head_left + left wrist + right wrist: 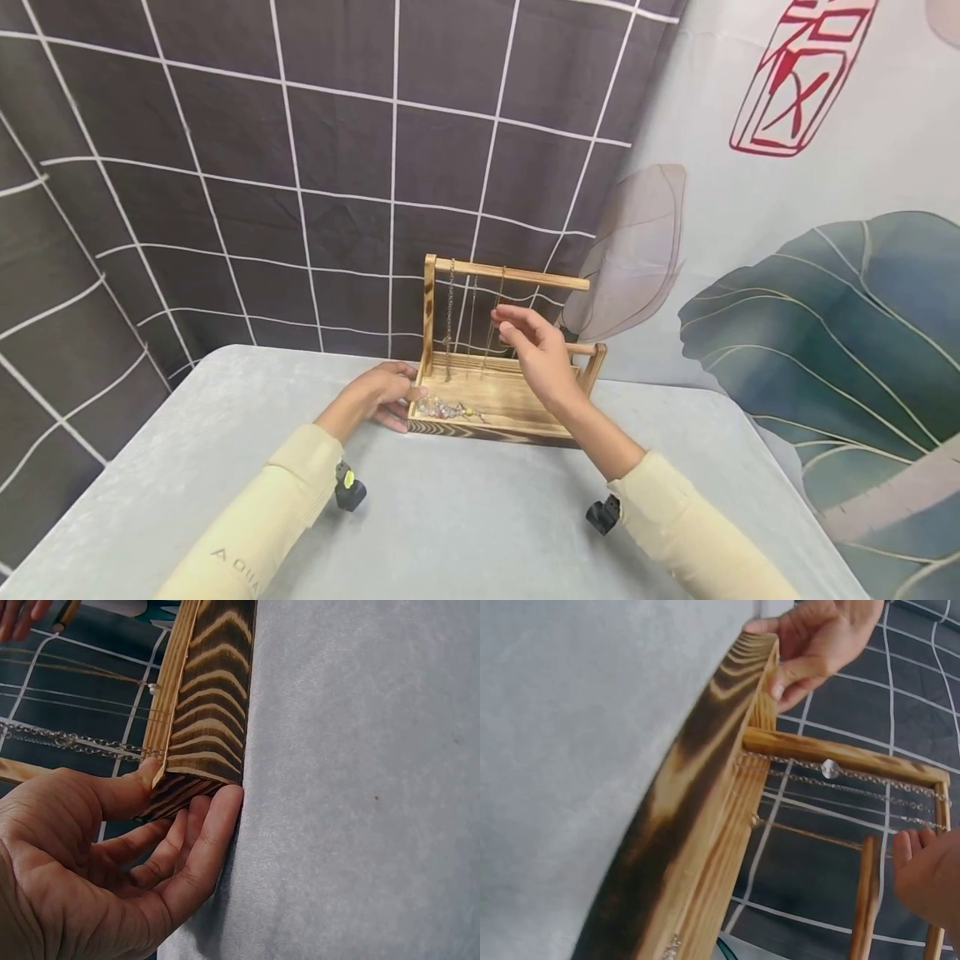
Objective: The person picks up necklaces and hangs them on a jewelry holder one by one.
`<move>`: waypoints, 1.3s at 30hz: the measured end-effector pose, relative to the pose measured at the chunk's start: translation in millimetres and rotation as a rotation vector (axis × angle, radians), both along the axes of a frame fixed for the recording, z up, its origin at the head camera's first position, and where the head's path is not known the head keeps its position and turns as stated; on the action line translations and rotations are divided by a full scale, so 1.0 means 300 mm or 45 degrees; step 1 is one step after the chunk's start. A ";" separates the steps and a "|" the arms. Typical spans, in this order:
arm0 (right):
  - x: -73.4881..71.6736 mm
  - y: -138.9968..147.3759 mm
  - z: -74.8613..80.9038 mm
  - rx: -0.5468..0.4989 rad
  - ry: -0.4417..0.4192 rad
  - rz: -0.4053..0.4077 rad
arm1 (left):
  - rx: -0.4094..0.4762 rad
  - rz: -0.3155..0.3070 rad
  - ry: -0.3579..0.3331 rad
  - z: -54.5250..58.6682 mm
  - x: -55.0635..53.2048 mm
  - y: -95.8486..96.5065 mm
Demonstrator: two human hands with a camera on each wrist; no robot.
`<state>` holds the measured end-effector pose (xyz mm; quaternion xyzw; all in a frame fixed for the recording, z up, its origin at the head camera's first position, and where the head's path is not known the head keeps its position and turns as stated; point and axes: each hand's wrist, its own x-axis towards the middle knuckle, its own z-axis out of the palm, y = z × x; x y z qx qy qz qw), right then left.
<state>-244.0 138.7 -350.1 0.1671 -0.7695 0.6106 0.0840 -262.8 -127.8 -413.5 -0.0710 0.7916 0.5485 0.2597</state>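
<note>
A wooden jewelry stand (517,400), a shallow tray under a raised bar, is on the table. My left hand (384,390) grips its left end; in the left wrist view the thumb is on the rim and the fingers lie against the end panel. Several necklaces hang from the top bar (551,278), among them a thick silver chain (449,312) and a thin gold chain (810,834). Raised over the tray, my right hand (542,350) has its fingertips close by the gold chain, fingers loosely bent, thumb and forefinger apart.
Beaded jewelry (450,409) lies in the tray's left front corner. A lower, shorter bar (582,348) sticks out from the right upright (594,371). Pale cloth covers the table (480,517). Behind hang a dark grid-patterned curtain (341,150) and a leaf-printed cloth (825,333).
</note>
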 end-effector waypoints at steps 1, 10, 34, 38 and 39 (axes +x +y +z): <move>0.003 -0.003 -0.010 0.011 -0.004 0.007 | 0.003 -0.001 0.000 0.000 0.000 0.000; 0.036 -0.029 -0.101 0.195 -0.103 0.098 | 0.007 -0.004 0.008 0.000 -0.005 -0.002; -0.012 -0.074 -0.242 0.645 -0.171 0.270 | -0.004 -0.017 0.018 0.007 0.010 -0.003; -0.020 -0.082 -0.249 0.678 -0.161 0.264 | -0.002 -0.017 0.018 0.009 0.010 -0.003; -0.022 -0.085 -0.248 0.689 -0.162 0.263 | 0.000 -0.017 0.017 0.009 0.009 -0.003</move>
